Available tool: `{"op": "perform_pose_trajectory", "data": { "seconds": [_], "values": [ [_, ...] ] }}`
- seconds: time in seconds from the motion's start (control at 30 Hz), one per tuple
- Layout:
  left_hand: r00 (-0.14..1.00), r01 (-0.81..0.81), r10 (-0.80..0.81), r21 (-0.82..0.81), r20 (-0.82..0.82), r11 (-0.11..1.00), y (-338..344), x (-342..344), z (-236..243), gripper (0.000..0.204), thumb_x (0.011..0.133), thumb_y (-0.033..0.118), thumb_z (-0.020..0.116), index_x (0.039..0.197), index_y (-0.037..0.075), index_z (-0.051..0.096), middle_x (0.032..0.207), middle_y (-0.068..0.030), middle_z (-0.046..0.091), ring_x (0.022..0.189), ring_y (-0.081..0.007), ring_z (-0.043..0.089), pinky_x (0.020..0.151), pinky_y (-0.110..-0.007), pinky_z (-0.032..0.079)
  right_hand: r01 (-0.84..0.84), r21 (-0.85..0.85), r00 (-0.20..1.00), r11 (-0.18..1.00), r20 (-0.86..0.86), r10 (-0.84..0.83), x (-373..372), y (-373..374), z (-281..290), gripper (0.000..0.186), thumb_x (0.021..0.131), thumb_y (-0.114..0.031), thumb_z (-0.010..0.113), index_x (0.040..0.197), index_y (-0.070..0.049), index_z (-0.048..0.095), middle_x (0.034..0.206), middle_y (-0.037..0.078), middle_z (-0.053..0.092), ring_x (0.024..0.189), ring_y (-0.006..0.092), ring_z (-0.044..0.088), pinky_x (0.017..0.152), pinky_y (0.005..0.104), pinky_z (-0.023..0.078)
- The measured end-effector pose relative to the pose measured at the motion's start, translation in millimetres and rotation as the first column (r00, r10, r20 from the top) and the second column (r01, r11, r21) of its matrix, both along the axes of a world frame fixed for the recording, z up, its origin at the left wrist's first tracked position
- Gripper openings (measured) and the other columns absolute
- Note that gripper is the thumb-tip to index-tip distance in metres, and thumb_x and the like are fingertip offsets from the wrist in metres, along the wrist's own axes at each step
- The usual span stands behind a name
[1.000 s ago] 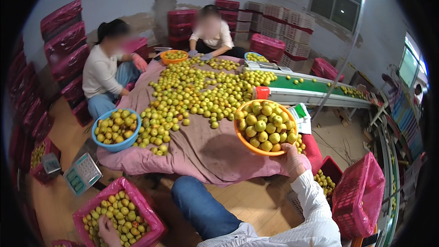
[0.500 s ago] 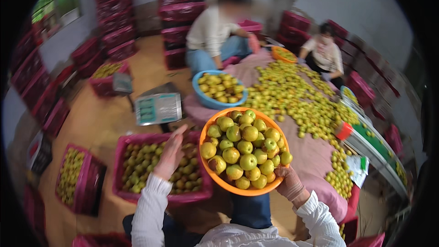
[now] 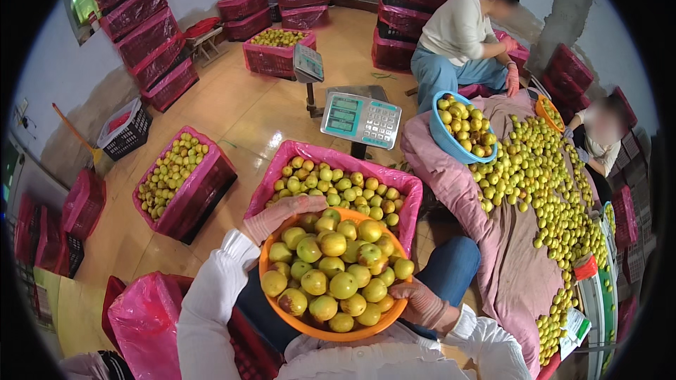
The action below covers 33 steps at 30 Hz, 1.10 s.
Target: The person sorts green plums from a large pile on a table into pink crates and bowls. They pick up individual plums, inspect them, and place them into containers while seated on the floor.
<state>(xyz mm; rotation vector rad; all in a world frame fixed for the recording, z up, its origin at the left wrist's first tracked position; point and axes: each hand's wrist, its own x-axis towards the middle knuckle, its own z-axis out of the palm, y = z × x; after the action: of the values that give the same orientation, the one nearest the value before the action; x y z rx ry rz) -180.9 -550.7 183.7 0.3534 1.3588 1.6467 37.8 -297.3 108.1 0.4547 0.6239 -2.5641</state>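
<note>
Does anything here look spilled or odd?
Nothing stands out. The right hand grips the round orange plastic bowl, the left hand lies along its rim, and the round yellow-green fruit heaped inside isn't visibly spilling.

Two hands belong to the person: a left hand (image 3: pixel 282 215) and a right hand (image 3: pixel 424 305). Round plastic bowls number at least three: one large orange bowl (image 3: pixel 310 331), one far orange bowl (image 3: pixel 541 107) and one light-blue bowl (image 3: pixel 445 138). Dozens of round yellow-green fruits (image 3: pixel 331 267) fill the first; those on the single pink cloth (image 3: pixel 517 274) are too many to count. Three open pink-lined crates contain fruit: a front crate (image 3: pixel 412 197), a left crate (image 3: pixel 201 204) and a back crate (image 3: pixel 271 65). Digital scales with pale keypads total two, a nearer scale (image 3: pixel 361 121) and a farther scale (image 3: pixel 308 63). Two co-workers appear, one white-topped near worker (image 3: pixel 454 32) and one far worker (image 3: pixel 604 151). There is one orange-handled broom (image 3: pixel 74 128).
</note>
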Motion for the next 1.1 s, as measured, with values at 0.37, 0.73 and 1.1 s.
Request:
{"op": "perform_pose_trajectory", "data": {
  "seconds": [0.37,0.73,1.1],
  "values": [
    [0.639,0.110,-0.327,-0.338,-0.696,0.935,-136.4,-22.2,-146.4,0.054,0.107,0.043,0.031,0.144,0.007,0.047,0.146,-0.0122,0.045,0.136,-0.0279,0.041,0.118,-0.040,0.026,-0.330,-0.004,0.941,0.944,0.070,0.330,-16.3,-27.7,-26.7,0.064,0.094,-0.029,0.055,0.147,0.000,0.033,0.145,0.018,0.048,0.132,0.0338,0.049,0.112,0.0496,0.038],
    [0.976,-0.111,0.147,-0.214,0.160,0.970,-93.1,-25.8,-95.2,0.074,0.094,0.056,0.058,0.150,0.013,0.039,0.145,-0.0046,0.050,0.128,-0.0143,0.050,0.108,-0.030,0.042,-0.366,0.043,0.923,0.930,0.147,0.356,-37.6,-22.3,-10.6,0.079,0.090,-0.044,0.065,0.148,-0.004,0.031,0.140,0.022,0.051,0.119,0.0405,0.059,0.090,0.0582,0.055],
    [0.998,0.034,-0.015,-0.310,0.064,0.950,-75.8,-53.3,-95.9,0.084,0.092,0.065,0.053,0.152,0.009,0.035,0.150,-0.0076,0.043,0.137,-0.0191,0.040,0.115,-0.035,0.033,-0.491,0.138,0.870,0.860,0.133,0.475,-49.9,-15.2,2.7,0.091,0.088,-0.070,0.054,0.154,-0.014,0.026,0.147,0.014,0.046,0.128,0.0355,0.052,0.099,0.0506,0.050]
  ]
}}
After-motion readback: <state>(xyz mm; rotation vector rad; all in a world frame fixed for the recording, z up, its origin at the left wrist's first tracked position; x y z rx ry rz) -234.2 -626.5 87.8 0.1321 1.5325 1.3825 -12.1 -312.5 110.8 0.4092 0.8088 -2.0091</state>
